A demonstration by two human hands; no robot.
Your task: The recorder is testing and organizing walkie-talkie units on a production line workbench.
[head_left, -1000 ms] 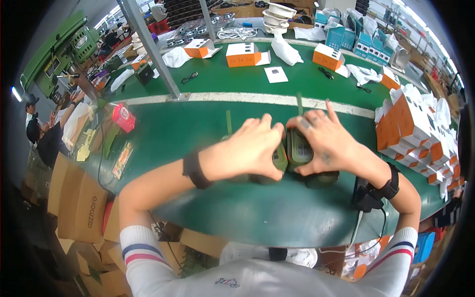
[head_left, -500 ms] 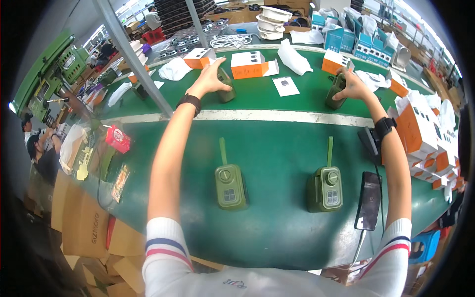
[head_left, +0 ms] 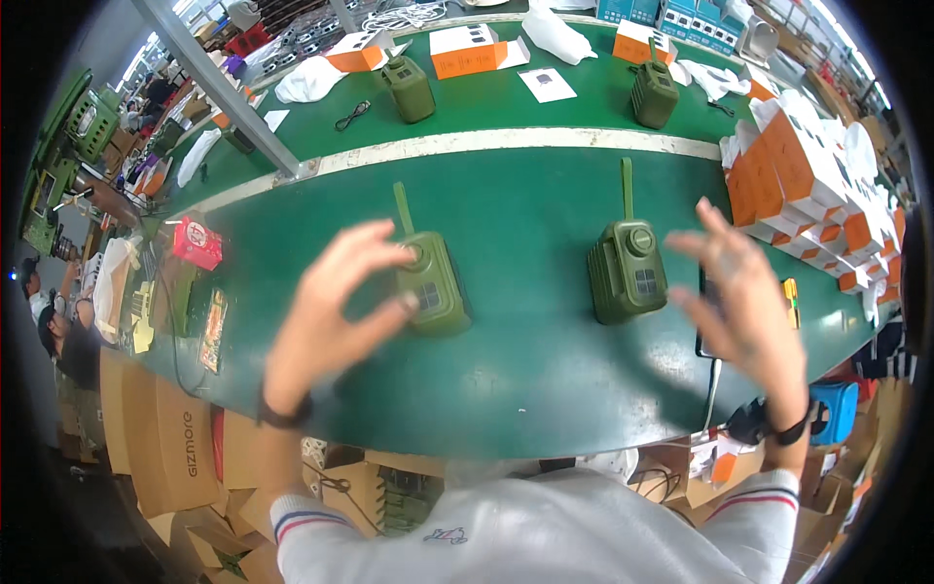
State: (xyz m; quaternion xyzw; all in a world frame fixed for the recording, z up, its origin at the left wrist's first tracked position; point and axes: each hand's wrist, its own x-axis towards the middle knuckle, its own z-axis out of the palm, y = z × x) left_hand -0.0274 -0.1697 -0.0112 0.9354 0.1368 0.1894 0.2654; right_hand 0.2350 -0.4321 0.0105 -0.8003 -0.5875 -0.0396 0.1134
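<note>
Two olive-green, jerrycan-shaped devices with strap loops stand on the near part of the green table: a left device (head_left: 443, 297) and a right device (head_left: 611, 277). My left hand (head_left: 336, 307) is at the left device's side, thumb and fingers spread around its near corner; whether they touch it I cannot tell. Just right of the right device, my right hand (head_left: 744, 302) hovers with fingers apart, blurred by motion. Past the white strip stand two similar devices, a far left device (head_left: 411, 95) and a far right device (head_left: 654, 100).
Stacked white-and-orange boxes (head_left: 793, 175) crowd the right side. An open orange box (head_left: 467, 54) and a white card (head_left: 547, 85) lie at the back. A metal post (head_left: 219, 88) rises on the left, near a red packet (head_left: 197, 243). A phone, partly hidden, lies under my right hand.
Both hands have let go of the two far devices and come back toward me to the near ones. The view has tilted down. Cables now show beside the far devices.
</note>
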